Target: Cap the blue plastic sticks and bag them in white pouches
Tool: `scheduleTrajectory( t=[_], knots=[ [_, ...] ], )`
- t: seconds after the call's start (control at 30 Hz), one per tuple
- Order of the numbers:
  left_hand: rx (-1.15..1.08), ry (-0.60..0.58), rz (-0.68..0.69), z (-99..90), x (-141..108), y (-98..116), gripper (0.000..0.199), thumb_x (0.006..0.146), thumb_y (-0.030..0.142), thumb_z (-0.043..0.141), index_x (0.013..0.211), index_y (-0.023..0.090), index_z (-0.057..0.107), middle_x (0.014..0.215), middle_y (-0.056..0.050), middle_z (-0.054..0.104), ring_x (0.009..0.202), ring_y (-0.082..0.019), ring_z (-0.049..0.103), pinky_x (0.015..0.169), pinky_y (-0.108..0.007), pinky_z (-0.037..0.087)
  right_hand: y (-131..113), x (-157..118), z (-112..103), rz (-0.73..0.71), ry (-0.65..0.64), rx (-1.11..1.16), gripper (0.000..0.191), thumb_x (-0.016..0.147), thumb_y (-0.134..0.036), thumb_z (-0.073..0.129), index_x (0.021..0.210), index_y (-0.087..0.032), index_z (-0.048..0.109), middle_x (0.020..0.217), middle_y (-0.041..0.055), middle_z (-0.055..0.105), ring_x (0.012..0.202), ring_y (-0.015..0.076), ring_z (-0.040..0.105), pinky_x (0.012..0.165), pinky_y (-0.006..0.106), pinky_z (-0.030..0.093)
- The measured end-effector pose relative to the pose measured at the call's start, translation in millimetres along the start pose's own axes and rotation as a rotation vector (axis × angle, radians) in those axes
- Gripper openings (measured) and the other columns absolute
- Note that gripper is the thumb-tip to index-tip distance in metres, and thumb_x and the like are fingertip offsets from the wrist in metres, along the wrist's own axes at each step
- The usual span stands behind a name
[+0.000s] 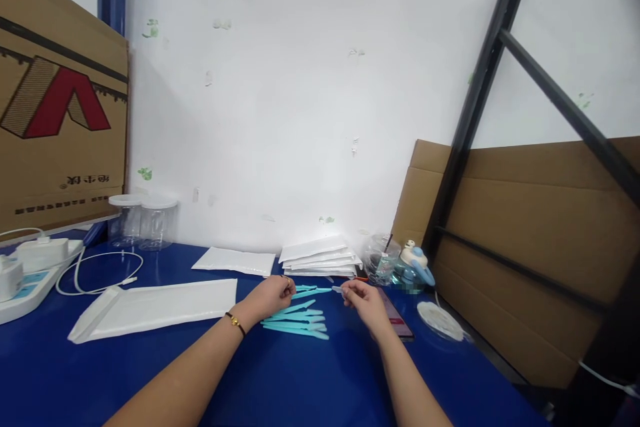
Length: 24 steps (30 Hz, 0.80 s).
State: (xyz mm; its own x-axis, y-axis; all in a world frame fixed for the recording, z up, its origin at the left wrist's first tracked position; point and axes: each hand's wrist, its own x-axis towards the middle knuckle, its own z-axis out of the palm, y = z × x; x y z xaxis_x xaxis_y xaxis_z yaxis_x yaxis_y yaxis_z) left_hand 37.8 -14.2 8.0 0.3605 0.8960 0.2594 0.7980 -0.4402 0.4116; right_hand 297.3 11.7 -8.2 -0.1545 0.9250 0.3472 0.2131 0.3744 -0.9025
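My left hand (274, 295) has its fingers closed on the left end of a slim turquoise eyebrow razor (318, 291), above the blue table. Between thumb and fingertips, my right hand (366, 303) pinches a small clear cap (337, 289) at the razor's right end. Whether the cap is around that end or only touching it, I cannot tell. Just below the left hand, several more turquoise razors (296, 327) lie fanned out on the table, their paler ends pointing right.
White padded envelopes (320, 257) are stacked by the wall; a larger one (160, 307) lies left. A phone (397, 317) sits beside the right hand. Further right are a blue-topped bottle (414, 270) and a round white pad (440, 320). A power strip (37, 280) and clear jars (157, 223) stand left.
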Motion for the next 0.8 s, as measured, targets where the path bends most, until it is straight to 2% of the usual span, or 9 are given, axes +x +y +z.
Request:
scheduleTrajectory(
  t=[0.3, 0.47, 0.57, 0.63, 0.73, 0.8],
  knots=[
    [-0.028, -0.001, 0.024, 5.8, 2.1, -0.9, 0.021, 0.071, 0.017, 0.044, 0.078, 0.018, 0.063, 0.07, -0.001, 0.062, 0.062, -0.013, 0.053, 0.056, -0.02, 0.037, -1.3, -1.4, 4.2, -0.014, -0.063, -0.005, 0.035, 0.069, -0.049, 0.065, 0.079, -0.015, 0.065, 0.061, 0.0012, 0.06, 0.057, 0.0153, 0.056, 0.054, 0.025, 0.041],
    [-0.085, -0.093, 0.092, 6.9, -1.0, 1.1, 0.021, 0.07, 0.018, 0.045, 0.077, 0.018, 0.065, 0.07, 0.0, 0.063, 0.06, -0.012, 0.053, 0.054, -0.019, 0.037, -4.2, -6.9, 8.6, 0.025, -0.236, 0.032, 0.034, 0.068, -0.046, 0.068, 0.079, -0.015, 0.067, 0.059, 0.0006, 0.061, 0.055, 0.0142, 0.058, 0.054, 0.024, 0.042],
    [-0.126, -0.149, 0.096, 5.8, -3.5, -2.1, 0.022, 0.069, 0.018, 0.046, 0.079, 0.018, 0.066, 0.071, 0.0, 0.065, 0.062, -0.012, 0.055, 0.056, -0.018, 0.039, -2.0, -7.2, 1.9, 0.051, -0.33, 0.0, 0.035, 0.069, -0.046, 0.067, 0.083, -0.014, 0.068, 0.063, 0.0029, 0.065, 0.055, 0.015, 0.059, 0.054, 0.025, 0.043],
    [-0.153, -0.138, 0.081, 6.2, -3.4, -7.3, 0.022, 0.072, 0.022, 0.047, 0.082, 0.018, 0.067, 0.075, -0.001, 0.066, 0.065, -0.013, 0.057, 0.058, -0.019, 0.041, 3.6, -3.6, -7.6, 0.02, -0.23, -0.123, 0.036, 0.073, -0.047, 0.061, 0.086, -0.014, 0.069, 0.067, 0.0048, 0.067, 0.057, 0.0164, 0.06, 0.054, 0.026, 0.044],
    [-0.126, -0.064, 0.007, 9.7, -0.7, -15.9, 0.022, 0.075, 0.028, 0.048, 0.083, 0.019, 0.066, 0.08, -0.002, 0.065, 0.069, -0.014, 0.058, 0.06, -0.02, 0.041, 16.9, 4.8, -22.3, -0.036, 0.073, -0.449, 0.032, 0.08, -0.04, 0.05, 0.085, -0.014, 0.069, 0.069, 0.0065, 0.068, 0.061, 0.0196, 0.061, 0.059, 0.029, 0.046],
    [-0.074, -0.028, -0.03, 13.0, 1.6, -19.0, 0.02, 0.074, 0.029, 0.051, 0.083, 0.019, 0.066, 0.081, -0.002, 0.065, 0.071, -0.015, 0.058, 0.061, -0.02, 0.041, 25.8, 9.5, -26.4, -0.052, 0.154, -0.602, 0.025, 0.079, -0.03, 0.049, 0.083, -0.015, 0.069, 0.076, 0.0079, 0.068, 0.07, 0.0218, 0.062, 0.066, 0.031, 0.046]
  ],
)
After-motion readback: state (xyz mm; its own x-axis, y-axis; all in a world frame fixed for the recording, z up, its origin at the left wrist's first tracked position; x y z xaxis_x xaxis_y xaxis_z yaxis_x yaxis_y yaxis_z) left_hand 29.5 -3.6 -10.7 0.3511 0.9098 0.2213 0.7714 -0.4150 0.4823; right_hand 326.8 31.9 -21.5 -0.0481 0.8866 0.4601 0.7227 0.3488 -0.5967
